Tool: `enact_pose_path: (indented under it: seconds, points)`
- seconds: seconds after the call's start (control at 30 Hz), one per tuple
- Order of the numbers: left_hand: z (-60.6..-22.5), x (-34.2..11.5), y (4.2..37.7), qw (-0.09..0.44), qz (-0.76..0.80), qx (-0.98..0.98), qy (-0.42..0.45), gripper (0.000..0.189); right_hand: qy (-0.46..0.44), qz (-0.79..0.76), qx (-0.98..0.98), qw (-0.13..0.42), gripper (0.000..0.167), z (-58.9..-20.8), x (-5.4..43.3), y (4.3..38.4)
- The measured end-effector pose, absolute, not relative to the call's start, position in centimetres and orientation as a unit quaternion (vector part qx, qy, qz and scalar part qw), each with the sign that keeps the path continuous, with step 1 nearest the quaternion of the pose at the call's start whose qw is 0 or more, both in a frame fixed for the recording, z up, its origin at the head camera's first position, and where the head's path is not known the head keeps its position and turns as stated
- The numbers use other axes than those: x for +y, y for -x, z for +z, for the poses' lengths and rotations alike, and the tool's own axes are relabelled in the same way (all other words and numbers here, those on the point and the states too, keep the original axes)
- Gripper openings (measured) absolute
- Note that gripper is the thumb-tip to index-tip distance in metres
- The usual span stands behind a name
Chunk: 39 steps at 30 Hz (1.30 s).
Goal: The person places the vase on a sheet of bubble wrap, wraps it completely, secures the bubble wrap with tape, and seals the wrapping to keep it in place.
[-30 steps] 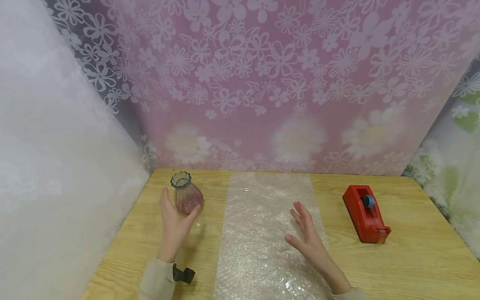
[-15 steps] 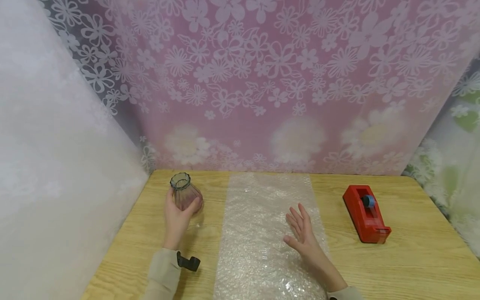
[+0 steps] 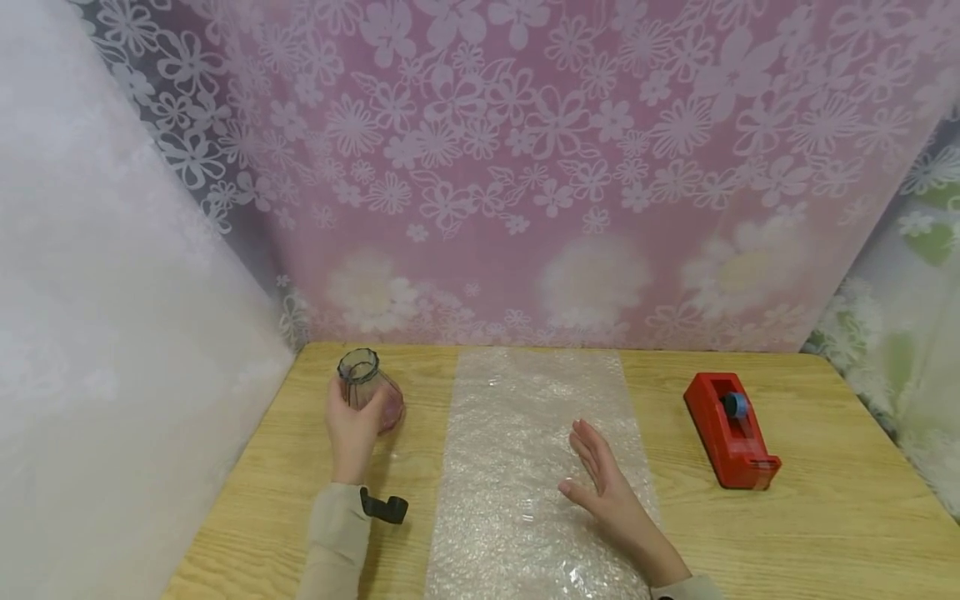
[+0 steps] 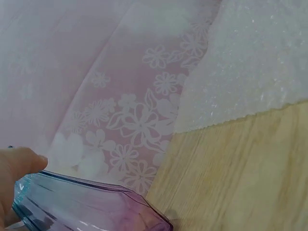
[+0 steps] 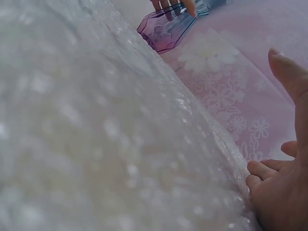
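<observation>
A faceted glass vase, smoky blue at its scalloped rim and pink-purple toward the base, stands at the back left of the table. My left hand grips it from the near side, thumb across the front and fingers around the neck. In the left wrist view the thumb lies along the bluish end of the vase. My right hand hovers over the right part of a bubble wrap strip, fingers extended, thumb spread, holding nothing. The right wrist view shows the right hand beside the bubble wrap.
A red tape dispenser with a small roll stands on the right of the wooden table. The bubble wrap runs from the back edge toward me. Floral cloth hangs behind the table, with pale curtains at both sides.
My left hand has moved up to the vase and closed its fingers and thumb around it. My right hand has drifted slightly left and down over the bubble wrap.
</observation>
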State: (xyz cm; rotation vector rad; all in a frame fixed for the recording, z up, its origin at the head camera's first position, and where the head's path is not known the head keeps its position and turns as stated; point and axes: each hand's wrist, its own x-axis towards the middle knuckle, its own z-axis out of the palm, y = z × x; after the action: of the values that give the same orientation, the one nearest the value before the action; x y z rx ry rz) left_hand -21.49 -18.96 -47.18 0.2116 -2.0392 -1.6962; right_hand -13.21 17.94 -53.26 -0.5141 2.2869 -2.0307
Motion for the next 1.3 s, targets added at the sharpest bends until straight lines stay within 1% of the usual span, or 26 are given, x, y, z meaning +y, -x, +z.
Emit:
enact_pose_path:
  seconds: [0.23,0.5,0.7,0.93,1.17,1.3]
  points:
    - [-47.5,-18.8,22.0,0.269,-0.632,-0.722,-0.087,0.058,0.165,-0.668,0.726,0.028,0.083,-53.4,17.9,13.1]
    - [-47.1,-18.4,22.0,0.284,-0.625,-0.719,-0.104,0.047,0.180,-0.666,0.724,0.011,0.081,-53.4,18.0,13.0]
    - [-46.9,-18.1,22.0,0.304,-0.615,-0.719,-0.108,0.038,0.180,-0.667,0.723,0.007,0.080,-53.3,18.1,13.0]
    - [-47.2,-17.9,22.1,0.335,-0.606,-0.714,-0.102,0.036,0.169,-0.678,0.715,0.012,0.079,-53.4,18.1,13.1]
    - [-47.1,-17.6,22.4,0.341,-0.619,-0.701,-0.097,0.032,0.165,-0.678,0.716,0.016,0.079,-53.6,18.0,13.2]
    - [-47.1,-17.6,22.3,0.354,-0.628,-0.688,-0.087,0.032,0.168,-0.677,0.716,0.016,0.079,-53.6,18.0,13.3]
